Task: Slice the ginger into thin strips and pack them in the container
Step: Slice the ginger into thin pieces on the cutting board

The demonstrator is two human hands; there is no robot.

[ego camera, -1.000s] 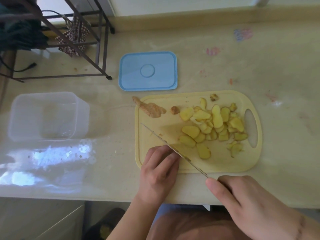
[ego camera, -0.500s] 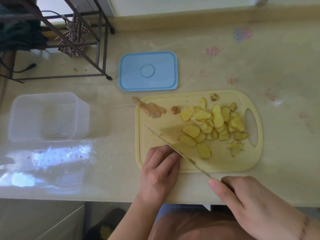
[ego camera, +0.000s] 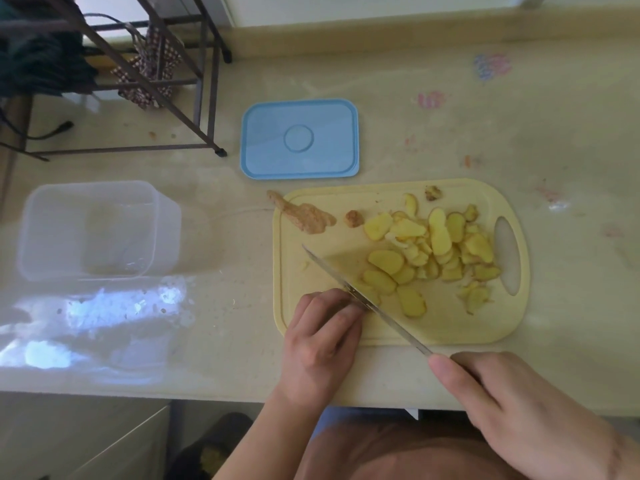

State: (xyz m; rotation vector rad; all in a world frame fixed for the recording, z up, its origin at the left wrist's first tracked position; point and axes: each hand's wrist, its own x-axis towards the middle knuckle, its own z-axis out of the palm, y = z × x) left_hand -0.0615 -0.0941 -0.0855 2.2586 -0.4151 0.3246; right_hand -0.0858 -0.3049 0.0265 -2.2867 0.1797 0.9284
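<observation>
On the yellow cutting board [ego camera: 446,329] near the counter's [ego camera: 450,98] front edge, the left hand [ego camera: 320,336] curls its fingers over a bit of ginger hidden beneath them, so what its grip has hold of cannot be told, while the right hand [ego camera: 512,410] closes its grip round the handle of the knife [ego camera: 360,295], whose blade slants across the board against the left fingertips. Ginger slices [ego camera: 433,251] lie heaped toward the board's handle end, peel scraps [ego camera: 304,216] at its far left corner. Beyond the board lies the blue lid [ego camera: 299,138], and the clear container [ego camera: 93,230] stands well apart at the counter's left.

Matt plastic board [ego camera: 398,327], seemingly metal blade [ego camera: 332,271]
</observation>
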